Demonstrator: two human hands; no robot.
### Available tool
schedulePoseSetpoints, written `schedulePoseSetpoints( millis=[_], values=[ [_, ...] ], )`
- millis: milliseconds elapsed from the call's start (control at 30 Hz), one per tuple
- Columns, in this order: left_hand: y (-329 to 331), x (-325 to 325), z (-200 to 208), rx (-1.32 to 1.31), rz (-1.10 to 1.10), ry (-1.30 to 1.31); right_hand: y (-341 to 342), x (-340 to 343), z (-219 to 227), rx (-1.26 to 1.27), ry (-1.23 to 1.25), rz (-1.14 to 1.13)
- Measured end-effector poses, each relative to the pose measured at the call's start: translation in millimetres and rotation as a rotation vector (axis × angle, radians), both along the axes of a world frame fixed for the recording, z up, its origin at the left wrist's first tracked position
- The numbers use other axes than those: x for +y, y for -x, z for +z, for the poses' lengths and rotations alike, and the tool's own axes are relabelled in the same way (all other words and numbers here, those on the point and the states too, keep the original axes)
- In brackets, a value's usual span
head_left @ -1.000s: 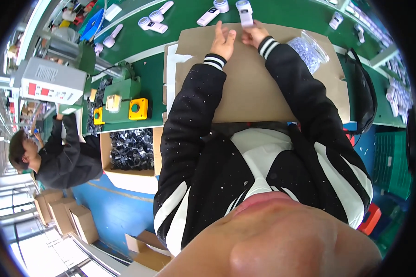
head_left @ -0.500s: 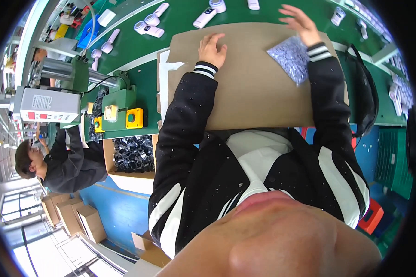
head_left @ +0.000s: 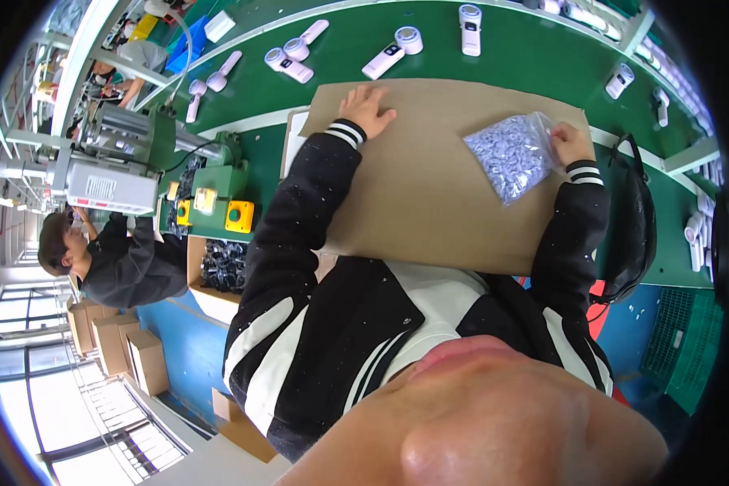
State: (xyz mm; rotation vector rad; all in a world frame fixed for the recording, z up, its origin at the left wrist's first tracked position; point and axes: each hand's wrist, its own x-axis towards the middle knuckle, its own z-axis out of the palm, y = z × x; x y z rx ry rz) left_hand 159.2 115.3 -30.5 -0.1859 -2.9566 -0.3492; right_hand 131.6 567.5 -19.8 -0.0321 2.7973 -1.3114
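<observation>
Green bench [head_left: 543, 77] spans the upper view. On it, a brown cardboard sheet [head_left: 429, 206] lies in front of the person. Black bag [head_left: 633, 231] sits just right of the sheet. Clear plastic bag [head_left: 510, 158], filled with small lilac pieces, is on the right half of the sheet, tilted, one corner pointing toward the person. Right hand [head_left: 572, 144]: fingers closed, gripping the bag's clear, unfilled edge at its right. Left hand [head_left: 366, 113]: holding nothing, fingers spread, over the sheet's far left corner; contact cannot be told. Pale handheld devices [head_left: 471, 32] with round heads lie beyond the sheet, apart from both hands. Yellow button housing [head_left: 239, 216] stands left of the sheet.
</observation>
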Motion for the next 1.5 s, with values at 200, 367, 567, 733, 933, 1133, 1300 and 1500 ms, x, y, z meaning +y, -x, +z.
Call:
schedulePoseSetpoints(
  millis=[200,367,567,733,933,1133,1300,1500],
  values=[
    [100.0,-23.2,-8.9,0.062,0.169,0.046,-7.9,-14.0,-7.2,-0.096,0.266,0.344],
    [121.9,38.1,-3.6,-0.080,0.107,-0.068,-21.6,-22.0,3.7,-0.134,0.327,0.337],
    [150.8,-3.4,29.8,-0.129,-0.041,0.088,-8.2,-23.1,-20.2,-0.102,0.390,0.448],
    [187.4,-135.6,11.7,0.264,0.440,0.654,-18.2,-22.9,-3.5,-0.187,0.399,0.345],
    [194.8,-132.6,9.9,0.154,0.553,0.483,-30.9,-35.7,19.0,-0.093,0.218,0.046],
    [165.9,-95.6,49.7,0.239,0.370,0.448,-22.0,-42.7,-9.1,0.129,-0.123,0.188],
    [55.6,-52.1,98.1,0.328,-0.379,0.061,-9.5,-22.9,-45.5,0.262,-0.032,0.146],
    [-46.0,-18.3,101.3,-0.166,-0.401,0.027,-4.2,-12.3,-15.9,0.044,0.122,0.165]
  ],
)
